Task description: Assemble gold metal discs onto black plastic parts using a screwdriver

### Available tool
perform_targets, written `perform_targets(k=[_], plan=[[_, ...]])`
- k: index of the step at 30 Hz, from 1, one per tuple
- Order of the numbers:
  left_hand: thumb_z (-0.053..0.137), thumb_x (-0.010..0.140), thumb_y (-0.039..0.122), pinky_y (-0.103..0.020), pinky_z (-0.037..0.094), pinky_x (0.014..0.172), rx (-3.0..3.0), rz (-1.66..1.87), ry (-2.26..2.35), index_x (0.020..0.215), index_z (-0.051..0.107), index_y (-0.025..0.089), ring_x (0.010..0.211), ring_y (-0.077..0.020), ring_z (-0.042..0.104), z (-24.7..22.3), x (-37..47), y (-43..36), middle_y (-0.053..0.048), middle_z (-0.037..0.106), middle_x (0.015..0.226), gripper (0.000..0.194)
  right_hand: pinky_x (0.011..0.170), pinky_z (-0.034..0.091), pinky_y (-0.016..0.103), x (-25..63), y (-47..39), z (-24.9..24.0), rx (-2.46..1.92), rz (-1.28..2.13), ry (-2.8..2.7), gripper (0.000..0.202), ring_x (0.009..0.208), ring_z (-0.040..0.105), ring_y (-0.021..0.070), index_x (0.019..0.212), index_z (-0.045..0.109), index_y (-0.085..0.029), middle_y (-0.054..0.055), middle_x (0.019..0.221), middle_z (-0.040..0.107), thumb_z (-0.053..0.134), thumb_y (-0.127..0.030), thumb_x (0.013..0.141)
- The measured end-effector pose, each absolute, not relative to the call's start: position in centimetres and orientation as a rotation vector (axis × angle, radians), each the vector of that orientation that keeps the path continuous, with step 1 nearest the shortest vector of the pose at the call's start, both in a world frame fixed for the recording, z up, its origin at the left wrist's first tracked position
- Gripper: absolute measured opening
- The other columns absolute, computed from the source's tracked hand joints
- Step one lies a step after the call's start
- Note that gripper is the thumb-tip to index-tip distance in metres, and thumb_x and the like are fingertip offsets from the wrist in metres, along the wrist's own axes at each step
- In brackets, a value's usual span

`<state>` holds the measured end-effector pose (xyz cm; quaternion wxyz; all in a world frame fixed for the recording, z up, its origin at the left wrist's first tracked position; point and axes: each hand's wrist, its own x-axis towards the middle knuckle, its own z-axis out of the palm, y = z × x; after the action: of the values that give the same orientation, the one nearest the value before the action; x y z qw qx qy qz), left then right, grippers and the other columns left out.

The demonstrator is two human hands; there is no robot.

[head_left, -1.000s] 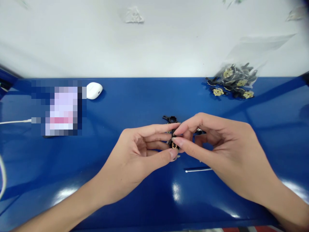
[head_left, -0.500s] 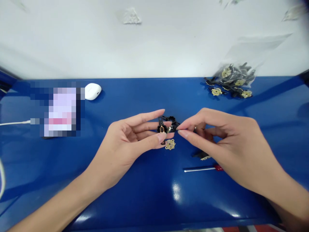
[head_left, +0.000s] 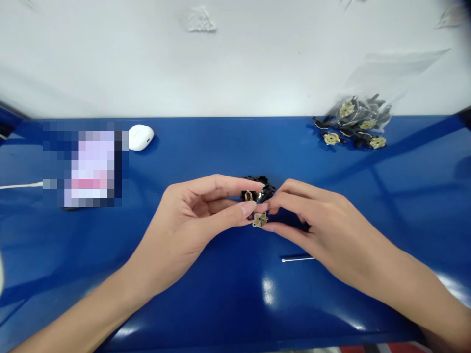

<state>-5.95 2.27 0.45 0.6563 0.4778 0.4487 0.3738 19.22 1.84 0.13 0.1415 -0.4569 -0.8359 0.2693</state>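
Observation:
My left hand (head_left: 198,220) pinches a small black plastic part (head_left: 248,196) with a copper-coloured centre between thumb and forefinger. Just below the fingertips, a gold-coloured round metal plate (head_left: 260,220) with small lobes tilts at the fingertips of my right hand (head_left: 312,215). That hand's thumb is at the plate's lower right edge, its fingers curled above. More black parts (head_left: 268,189) lie on the table behind the fingertips, partly covered. A screwdriver's thin metal shaft (head_left: 299,259) shows under my right hand, which hides its handle.
Toward the back right, a clear plastic bag (head_left: 368,113) holds black and gold parts, with several loose gold-and-black parts (head_left: 332,138) before it. A white earbud case (head_left: 141,137) and a blurred phone (head_left: 91,169) with a cable lie left on the blue table (head_left: 206,314).
My right hand has moved down and left from beside the black parts to the gold-coloured plate, which is now tilted. My left forefinger has come down over the black plastic part.

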Motion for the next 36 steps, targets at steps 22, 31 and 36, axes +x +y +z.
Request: perform_targets(k=[22, 31, 36], plan=[[0.093, 0.101, 0.031, -0.023, 0.072, 0.096, 1.077, 0.852, 1.028, 0.121, 0.093, 0.027, 0.111, -0.0232, 0.09, 0.1, -6.0, 2.3, -0.004, 0.094, 0.117, 0.021, 0.065, 0.046, 0.034, 19.4, 2.1, 0.0, -1.336, 0.92, -2.216, 0.007, 0.069, 0.063, 0.0164, 0.11, 0.076, -0.031, -0.003, 0.089, 0.078, 0.08, -0.037, 0.109], [0.094, 0.1, 0.028, -0.022, 0.072, 0.094, 1.079, 0.861, 1.016, 0.125, 0.092, 0.03, 0.108, -0.0216, 0.09, 0.2, -6.0, 2.3, -0.004, 0.093, 0.123, 0.025, 0.065, 0.056, 0.038, 19.9, 1.9, 1.3, -1.425, 1.057, -1.9, 0.014, 0.075, 0.069, 0.021, 0.103, 0.085, -0.037, 0.0, 0.098, 0.083, 0.08, -0.05, 0.106], [0.096, 0.098, 0.025, -0.02, 0.071, 0.095, 1.032, 0.874, 0.994, 0.13, 0.091, 0.031, 0.109, -0.0209, 0.09, 0.1, -6.0, 2.2, -0.003, 0.092, 0.128, 0.033, 0.056, 0.059, 0.029, 19.7, 1.9, 2.1, -1.446, 1.186, -1.691, 0.015, 0.073, 0.073, 0.0169, 0.101, 0.089, -0.037, -0.001, 0.098, 0.085, 0.086, -0.052, 0.101]])
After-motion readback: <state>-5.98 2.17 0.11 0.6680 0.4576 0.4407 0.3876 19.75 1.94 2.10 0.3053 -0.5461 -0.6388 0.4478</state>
